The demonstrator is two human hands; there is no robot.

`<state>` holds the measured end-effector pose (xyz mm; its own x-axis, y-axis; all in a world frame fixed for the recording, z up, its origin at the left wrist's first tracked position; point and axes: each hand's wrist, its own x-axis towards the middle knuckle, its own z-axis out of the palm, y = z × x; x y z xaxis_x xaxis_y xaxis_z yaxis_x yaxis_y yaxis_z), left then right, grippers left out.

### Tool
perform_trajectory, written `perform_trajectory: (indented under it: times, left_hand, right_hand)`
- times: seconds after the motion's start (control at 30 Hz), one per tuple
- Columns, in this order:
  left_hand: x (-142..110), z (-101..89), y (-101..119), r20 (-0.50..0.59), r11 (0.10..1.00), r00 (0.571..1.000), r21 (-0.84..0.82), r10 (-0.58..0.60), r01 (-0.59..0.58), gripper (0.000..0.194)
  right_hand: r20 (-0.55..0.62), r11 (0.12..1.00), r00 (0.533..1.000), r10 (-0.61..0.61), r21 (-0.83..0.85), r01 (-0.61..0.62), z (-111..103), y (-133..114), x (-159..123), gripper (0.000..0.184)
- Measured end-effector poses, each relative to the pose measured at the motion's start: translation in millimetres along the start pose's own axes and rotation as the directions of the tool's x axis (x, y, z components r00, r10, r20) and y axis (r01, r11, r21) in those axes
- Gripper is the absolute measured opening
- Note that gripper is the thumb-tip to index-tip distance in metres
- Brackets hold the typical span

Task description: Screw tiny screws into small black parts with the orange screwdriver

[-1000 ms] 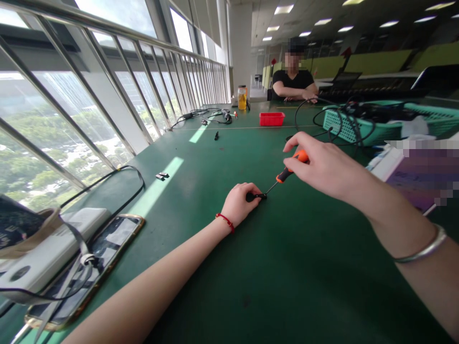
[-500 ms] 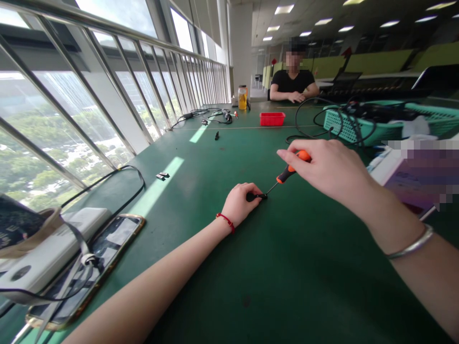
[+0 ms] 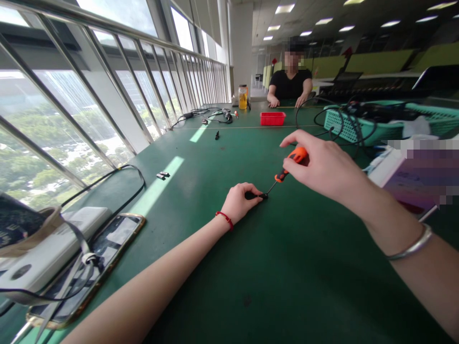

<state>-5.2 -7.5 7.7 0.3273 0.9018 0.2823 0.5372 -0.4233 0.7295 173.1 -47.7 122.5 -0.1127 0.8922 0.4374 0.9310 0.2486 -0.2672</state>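
My left hand (image 3: 239, 200) pinches a small black part (image 3: 264, 196) against the green table, thumb and fingers closed on it. Most of that part is covered by my fingers, so its kind cannot be made out. A screwdriver (image 3: 281, 177) with an orange and black handle leans over it, the shaft slanting down to the part's right end. Around the top of the handle is my right hand (image 3: 319, 160), with the thumb against it and the index finger lifted away. The tip's exact contact is too small to see.
Small black pieces (image 3: 163, 176) lie to the left, another piece (image 3: 217, 135) farther back. A red tray (image 3: 272, 119), a jar (image 3: 243, 98) and a teal basket (image 3: 333, 122) with cables stand beyond. A phone (image 3: 118, 239) and white power bank (image 3: 71, 241) are front left. A person sits opposite.
My right index finger has lifted off the handle and the fingers have opened a little around the screwdriver. My left hand stays put. The person opposite has moved their hands apart.
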Motion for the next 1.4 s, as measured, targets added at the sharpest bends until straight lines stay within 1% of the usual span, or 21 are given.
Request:
perform_trajectory:
  times: [0.07, 0.13, 0.23, 0.27, 0.37, 0.4, 0.5, 0.6, 0.7, 0.8, 0.87, 0.97, 1.03, 1.07, 1.17, 1.23, 1.33, 1.4]
  left_hand:
    - [0.3, -0.3, -0.6, 0.005, 1.000, 1.000, -0.028, -0.003, 0.004, 0.004]
    - [0.6, -0.4, -1.5, 0.009, 0.999, 1.000, -0.046, -0.004, 0.004, 0.005]
    - [1.1, -0.4, -2.8, 0.013, 0.999, 1.000, -0.052, -0.005, 0.006, 0.005]
    - [1.2, -0.5, -3.0, 0.016, 0.999, 1.000, -0.051, -0.006, 0.007, 0.005]
    - [1.5, -1.5, -2.6, 0.028, 0.999, 1.000, -0.045, -0.007, 0.009, 0.005]
    - [1.6, -2.1, -2.1, 0.035, 0.999, 0.999, -0.044, -0.006, 0.008, 0.005]
    - [1.7, -4.0, 0.1, 0.061, 0.999, 0.998, -0.045, 0.000, 0.003, 0.007]
    - [1.9, -5.4, 2.1, 0.082, 0.999, 0.997, -0.041, 0.010, -0.006, 0.010]
    - [1.9, -5.5, 3.4, 0.088, 1.000, 0.996, -0.012, 0.006, -0.005, 0.009]
    - [1.8, -5.2, 4.1, 0.087, 1.000, 0.996, 0.027, 0.000, -0.002, 0.009]
    - [1.6, -5.1, 4.4, 0.085, 0.999, 0.996, 0.047, -0.002, -0.002, 0.009]
    - [1.4, -5.1, 4.6, 0.088, 0.999, 0.996, 0.052, -0.002, -0.003, 0.009]
    - [1.3, -5.3, 4.8, 0.093, 0.999, 0.996, 0.043, 0.001, -0.005, 0.010]
    - [1.2, -5.3, 5.1, 0.094, 0.999, 0.996, 0.042, 0.002, -0.006, 0.010]
    - [0.7, -5.5, 5.8, 0.081, 0.998, 0.997, 0.056, -0.004, -0.001, 0.010]
    - [0.3, -5.3, 5.9, 0.073, 0.998, 0.997, 0.064, -0.008, 0.003, 0.011]
    - [0.4, -4.9, 4.9, 0.071, 0.998, 0.997, 0.060, -0.002, -0.002, 0.012]
    - [0.7, -4.6, 4.3, 0.074, 0.999, 0.997, 0.052, 0.008, -0.012, 0.013]
  right_hand:
    - [-0.003, 1.000, 1.000, 0.007, 0.024, -0.007, 0.4, -0.6, 0.1, 0.032]
    - [-0.003, 1.000, 1.000, 0.019, 0.014, -0.019, 0.2, -1.4, -0.2, 0.027]
    - [-0.002, 1.000, 1.000, 0.021, -0.012, -0.021, -1.1, -1.9, -0.7, 0.040]
    - [-0.001, 1.000, 1.000, 0.020, -0.014, -0.020, -1.5, -1.9, -0.7, 0.039]
    - [-0.025, 0.999, 0.999, 0.024, -0.022, -0.024, -1.1, -1.4, 0.2, 0.019]
    - [-0.038, 0.999, 0.999, 0.027, -0.027, -0.028, -0.5, -1.2, 0.5, 0.019]
    - [-0.049, 1.000, 0.999, 0.021, -0.018, -0.022, 1.3, -0.2, 1.0, 0.031]
    - [-0.044, 1.000, 0.999, 0.013, -0.018, -0.014, 2.2, 1.6, 0.7, 0.029]
    - [-0.047, 0.999, 0.999, 0.018, -0.043, -0.020, 2.2, 3.3, 0.5, 0.035]
    - [-0.053, 1.000, 0.998, 0.017, -0.013, -0.017, 2.2, 2.6, 0.9, 0.026]
    - [-0.050, 1.000, 0.998, 0.026, 0.018, -0.025, 2.1, 0.9, 1.1, 0.033]
    - [-0.030, 0.999, 0.999, 0.044, 0.017, -0.043, 1.6, -1.3, 0.7, 0.030]
    - [-0.030, 0.999, 0.999, 0.040, 0.003, -0.040, 1.4, -1.6, 0.4, 0.035]
    - [-0.031, 0.999, 0.999, 0.033, 0.007, -0.033, 1.4, -1.5, 0.2, 0.035]
    - [-0.039, 0.998, 0.999, 0.012, 0.055, -0.010, 1.5, -1.9, -0.3, 0.019]
    - [-0.042, 0.998, 0.999, 0.013, 0.063, -0.010, 1.6, -2.8, -0.6, 0.025]
    - [-0.044, 1.000, 0.999, 0.016, 0.019, -0.015, 1.8, -3.6, -0.8, 0.025]
    - [-0.043, 1.000, 0.999, 0.018, 0.004, -0.017, 2.0, -3.2, -0.6, 0.033]
